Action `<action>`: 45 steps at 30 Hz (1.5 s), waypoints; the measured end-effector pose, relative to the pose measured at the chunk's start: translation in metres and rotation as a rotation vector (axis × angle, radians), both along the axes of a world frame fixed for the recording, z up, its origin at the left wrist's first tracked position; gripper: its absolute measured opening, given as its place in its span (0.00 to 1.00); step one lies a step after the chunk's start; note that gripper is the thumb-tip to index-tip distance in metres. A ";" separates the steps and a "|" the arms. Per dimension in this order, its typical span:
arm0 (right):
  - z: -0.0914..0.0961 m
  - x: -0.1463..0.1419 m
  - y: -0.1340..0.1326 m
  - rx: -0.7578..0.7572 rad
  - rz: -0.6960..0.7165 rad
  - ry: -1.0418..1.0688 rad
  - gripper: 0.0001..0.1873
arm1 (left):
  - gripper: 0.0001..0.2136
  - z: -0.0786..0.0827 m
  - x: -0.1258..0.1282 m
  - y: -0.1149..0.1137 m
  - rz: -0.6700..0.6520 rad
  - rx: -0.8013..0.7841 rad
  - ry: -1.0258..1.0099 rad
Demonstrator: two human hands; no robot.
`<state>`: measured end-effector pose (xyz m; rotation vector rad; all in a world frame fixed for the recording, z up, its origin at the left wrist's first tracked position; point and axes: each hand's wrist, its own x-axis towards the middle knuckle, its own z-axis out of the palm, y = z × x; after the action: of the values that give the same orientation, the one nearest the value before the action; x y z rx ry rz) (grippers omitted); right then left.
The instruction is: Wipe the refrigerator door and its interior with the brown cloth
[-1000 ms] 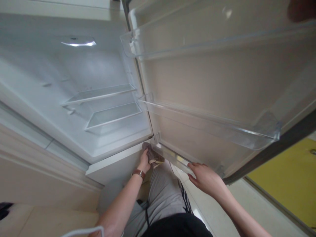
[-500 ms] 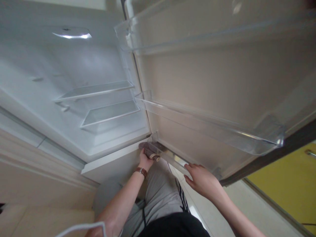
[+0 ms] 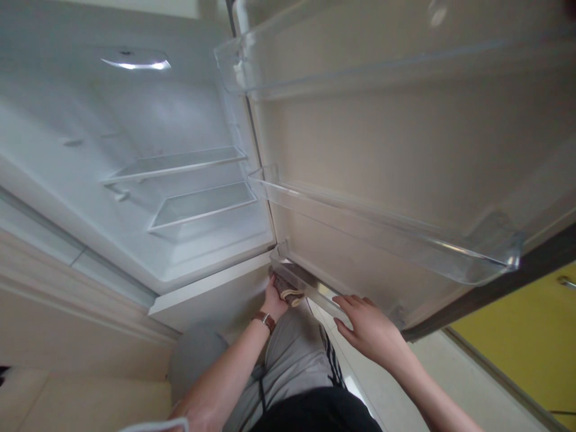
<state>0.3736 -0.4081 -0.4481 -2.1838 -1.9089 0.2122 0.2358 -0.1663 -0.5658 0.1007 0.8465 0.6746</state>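
An open fridge fills the view, its white inside (image 3: pixel 148 150) at left and its door (image 3: pixel 405 150) swung out at right. My left hand (image 3: pixel 275 300), a brown-strapped watch on the wrist, is closed on a dark grey-brown cloth (image 3: pixel 288 290) pressed against the underside of the lowest door bin (image 3: pixel 310 285), near the hinge corner. My right hand (image 3: pixel 366 327) rests its fingers on the bottom edge of that same bin, a little to the right of the cloth, holding nothing else.
Two glass shelves (image 3: pixel 202 204) sit inside the fridge under a lamp (image 3: pixel 135 62). Clear door bins (image 3: pixel 387 234) jut out above my hands. My grey-trousered legs (image 3: pixel 297 360) are below. A yellow surface (image 3: pixel 531 336) lies at the right, beyond the door's dark edge.
My left hand has slid the cloth to the right and slightly down, from the hinge corner to under the lowest door bin. My right hand has stayed on the bin's edge.
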 end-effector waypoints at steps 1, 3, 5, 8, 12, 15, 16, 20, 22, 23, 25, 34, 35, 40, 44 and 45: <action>-0.001 0.001 -0.002 0.065 -0.003 0.034 0.19 | 0.21 0.000 0.002 -0.010 -0.056 -0.018 -0.015; -0.003 0.004 -0.005 0.223 -0.034 0.125 0.18 | 0.21 0.000 0.007 -0.033 -0.151 -0.046 -0.051; -0.005 0.006 -0.008 0.401 -0.086 0.216 0.14 | 0.21 0.003 0.011 -0.055 -0.240 -0.083 -0.096; -0.007 0.006 -0.014 0.665 -0.143 0.297 0.10 | 0.21 0.007 0.016 -0.080 -0.339 -0.139 -0.148; -0.011 0.004 -0.021 0.925 -0.111 0.326 0.06 | 0.20 0.008 0.017 -0.081 -0.276 -0.133 -0.123; -0.013 0.003 -0.025 1.051 -0.044 0.377 0.06 | 0.20 0.006 0.015 -0.060 -0.148 -0.092 -0.067; -0.013 0.003 -0.026 1.078 -0.020 0.398 0.07 | 0.20 0.005 0.013 -0.051 -0.104 -0.076 -0.048; -0.020 0.005 -0.032 1.116 0.076 0.451 0.08 | 0.20 0.003 0.005 -0.019 0.041 -0.028 0.022; -0.026 0.006 -0.035 1.088 0.095 0.466 0.13 | 0.20 0.002 0.003 -0.008 0.097 -0.011 0.041; -0.029 0.007 -0.037 1.059 0.095 0.477 0.17 | 0.19 0.002 0.002 -0.005 0.124 -0.001 0.044; -0.034 0.007 -0.040 1.003 0.092 0.505 0.23 | 0.18 0.003 0.002 -0.003 0.164 0.007 0.046; -0.021 0.004 -0.037 1.075 0.189 0.759 0.22 | 0.21 0.009 0.008 -0.051 0.002 -0.098 -0.008; -0.019 0.004 -0.037 1.076 0.191 0.764 0.22 | 0.22 0.008 0.009 -0.061 -0.047 -0.113 -0.031; -0.015 0.004 -0.035 1.070 0.178 0.743 0.23 | 0.23 0.002 0.017 -0.114 -0.278 -0.202 -0.122; -0.020 0.005 -0.034 1.114 0.212 0.757 0.22 | 0.24 0.000 0.020 -0.133 -0.381 -0.246 -0.200; -0.021 0.005 -0.034 1.123 0.235 0.765 0.22 | 0.23 0.002 0.020 -0.132 -0.379 -0.245 -0.202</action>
<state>0.3790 -0.4419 -0.4695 -0.9337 -1.2932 -0.0137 0.2556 -0.2985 -0.5643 -0.0279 0.6843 0.2178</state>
